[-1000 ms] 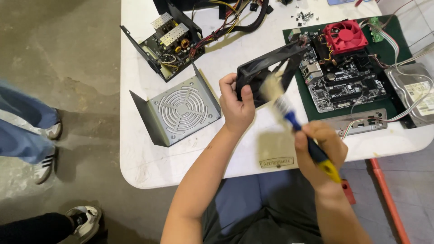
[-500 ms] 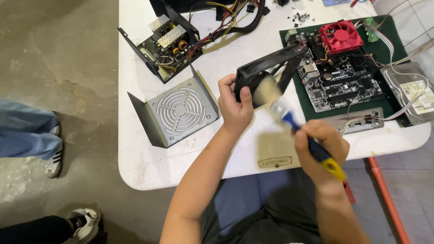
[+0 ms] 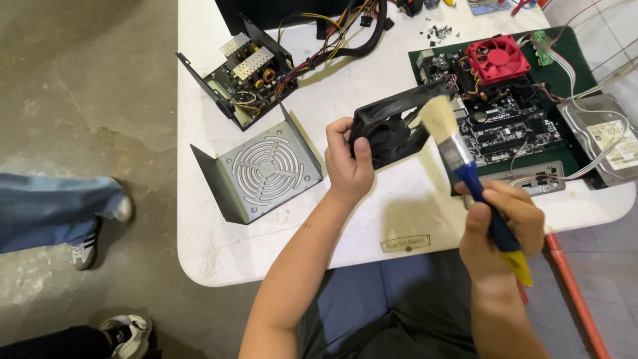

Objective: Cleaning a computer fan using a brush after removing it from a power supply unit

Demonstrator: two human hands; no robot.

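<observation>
My left hand (image 3: 347,163) grips a black square case fan (image 3: 392,126) by its lower left corner and holds it tilted above the white table (image 3: 372,213). My right hand (image 3: 502,226) is closed around the blue and yellow handle of a paintbrush (image 3: 465,163). The brush's pale bristles rest against the fan's upper right edge. Just behind the fan lies a motherboard (image 3: 505,126) with a red cooler fan (image 3: 497,58).
An opened power supply (image 3: 249,73) with a bundle of cables sits at the table's far left. Its grey vented metal cover (image 3: 262,173) lies in front of it. A hard drive (image 3: 608,136) lies at the right edge. Another person's legs and shoes (image 3: 80,213) stand on the concrete floor at left.
The brush has swung to the right, its bristles moving from the fan's middle to its upper right edge. My left hand keeps the fan in about the same place.
</observation>
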